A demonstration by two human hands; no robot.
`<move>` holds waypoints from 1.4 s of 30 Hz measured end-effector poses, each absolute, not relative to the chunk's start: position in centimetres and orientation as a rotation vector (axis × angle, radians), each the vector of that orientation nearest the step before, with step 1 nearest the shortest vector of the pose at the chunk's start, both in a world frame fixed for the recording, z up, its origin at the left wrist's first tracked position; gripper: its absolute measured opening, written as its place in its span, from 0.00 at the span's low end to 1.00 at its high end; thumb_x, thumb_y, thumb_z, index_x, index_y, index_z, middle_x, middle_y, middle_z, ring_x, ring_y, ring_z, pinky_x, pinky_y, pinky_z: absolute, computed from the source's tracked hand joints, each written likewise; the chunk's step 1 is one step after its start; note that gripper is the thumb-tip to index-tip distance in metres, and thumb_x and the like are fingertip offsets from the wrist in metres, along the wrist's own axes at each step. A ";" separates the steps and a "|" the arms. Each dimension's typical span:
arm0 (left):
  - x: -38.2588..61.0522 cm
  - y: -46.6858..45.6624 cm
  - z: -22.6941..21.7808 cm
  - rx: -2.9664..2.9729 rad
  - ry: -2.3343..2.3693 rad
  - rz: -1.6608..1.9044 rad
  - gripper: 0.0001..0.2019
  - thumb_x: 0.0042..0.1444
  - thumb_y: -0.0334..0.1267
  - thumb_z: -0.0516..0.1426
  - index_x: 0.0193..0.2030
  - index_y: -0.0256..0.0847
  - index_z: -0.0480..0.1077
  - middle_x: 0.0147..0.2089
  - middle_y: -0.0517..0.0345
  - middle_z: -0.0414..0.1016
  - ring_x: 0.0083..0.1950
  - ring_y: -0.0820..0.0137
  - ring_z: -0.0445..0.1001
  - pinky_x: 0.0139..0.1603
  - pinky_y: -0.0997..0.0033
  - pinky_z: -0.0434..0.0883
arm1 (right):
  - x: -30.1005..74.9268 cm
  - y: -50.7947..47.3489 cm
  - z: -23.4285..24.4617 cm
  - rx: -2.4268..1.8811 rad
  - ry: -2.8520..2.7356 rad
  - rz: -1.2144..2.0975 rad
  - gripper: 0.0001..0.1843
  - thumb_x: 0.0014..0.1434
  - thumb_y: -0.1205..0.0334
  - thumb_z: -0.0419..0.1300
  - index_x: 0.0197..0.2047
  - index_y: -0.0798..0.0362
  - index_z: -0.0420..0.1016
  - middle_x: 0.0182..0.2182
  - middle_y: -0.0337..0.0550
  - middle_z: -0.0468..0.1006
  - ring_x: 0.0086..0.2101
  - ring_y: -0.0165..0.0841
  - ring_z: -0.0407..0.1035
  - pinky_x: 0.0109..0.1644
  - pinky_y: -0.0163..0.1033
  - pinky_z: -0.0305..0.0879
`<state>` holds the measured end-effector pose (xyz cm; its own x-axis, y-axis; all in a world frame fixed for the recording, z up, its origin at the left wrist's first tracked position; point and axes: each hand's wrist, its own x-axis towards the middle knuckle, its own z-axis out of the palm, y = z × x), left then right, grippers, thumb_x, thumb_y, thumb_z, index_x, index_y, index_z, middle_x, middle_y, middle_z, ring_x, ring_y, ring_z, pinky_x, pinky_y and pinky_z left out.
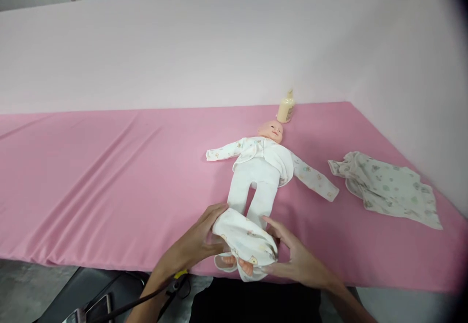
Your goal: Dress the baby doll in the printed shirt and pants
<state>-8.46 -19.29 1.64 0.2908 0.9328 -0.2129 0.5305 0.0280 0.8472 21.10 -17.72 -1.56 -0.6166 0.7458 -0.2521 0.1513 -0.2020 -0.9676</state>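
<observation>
A baby doll (263, 167) lies on its back on the pink table cover (109, 181), head toward the wall, arms spread. It wears a white printed top. Bunched white printed trousers (245, 241) sit over its feet at the near edge, and the toes show through the leg openings. My left hand (199, 242) grips the left side of the bunched trousers with fingers curled. My right hand (292, 257) holds the right side, fingers partly bent against the cloth.
A cream baby bottle (285, 107) stands behind the doll's head by the pale wall. A second printed garment (387, 189) lies crumpled at the right. A phone (97, 308) and a dark cable lie below the table edge at lower left.
</observation>
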 end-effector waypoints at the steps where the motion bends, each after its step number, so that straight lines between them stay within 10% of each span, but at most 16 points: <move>1: -9.3 -18.6 2.0 1.596 1.287 0.510 0.38 0.52 0.48 0.65 0.68 0.51 0.57 0.70 0.51 0.54 0.70 0.55 0.55 0.69 0.55 0.58 | 21.8 -16.7 -1.3 -1.016 -1.662 1.890 0.46 0.52 0.55 0.70 0.69 0.45 0.55 0.62 0.50 0.66 0.62 0.44 0.59 0.64 0.51 0.59; 9: -11.7 -13.8 1.8 1.341 1.044 0.384 0.16 0.64 0.46 0.54 0.54 0.42 0.70 0.53 0.54 0.72 0.54 0.66 0.68 0.54 0.67 0.66 | 22.8 -10.5 -1.5 -0.862 -1.645 1.837 0.14 0.63 0.55 0.59 0.52 0.48 0.72 0.43 0.42 0.75 0.42 0.34 0.69 0.47 0.40 0.66; 27: -9.1 -12.5 0.6 1.281 1.023 0.292 0.04 0.48 0.30 0.57 0.32 0.38 0.66 0.32 0.62 0.65 0.34 0.74 0.62 0.33 0.75 0.59 | 22.3 -10.8 -2.3 -1.001 -1.607 1.724 0.15 0.62 0.49 0.58 0.45 0.49 0.73 0.37 0.40 0.73 0.39 0.34 0.68 0.44 0.40 0.64; 33: -8.3 -10.9 -0.3 1.427 1.180 0.621 0.06 0.54 0.34 0.56 0.33 0.40 0.60 0.41 0.60 0.64 0.39 0.73 0.62 0.38 0.74 0.62 | 22.2 -11.1 -2.8 -1.037 -1.542 1.755 0.16 0.61 0.48 0.59 0.46 0.48 0.72 0.34 0.39 0.73 0.36 0.34 0.68 0.40 0.39 0.65; 42: -5.9 -8.9 -3.6 0.942 1.177 0.952 0.09 0.39 0.29 0.52 0.27 0.40 0.53 0.23 0.68 0.53 0.23 0.79 0.49 0.24 0.77 0.48 | 22.0 -11.1 -3.0 -1.027 -1.551 1.736 0.15 0.61 0.46 0.59 0.44 0.48 0.71 0.32 0.38 0.73 0.33 0.33 0.68 0.38 0.39 0.64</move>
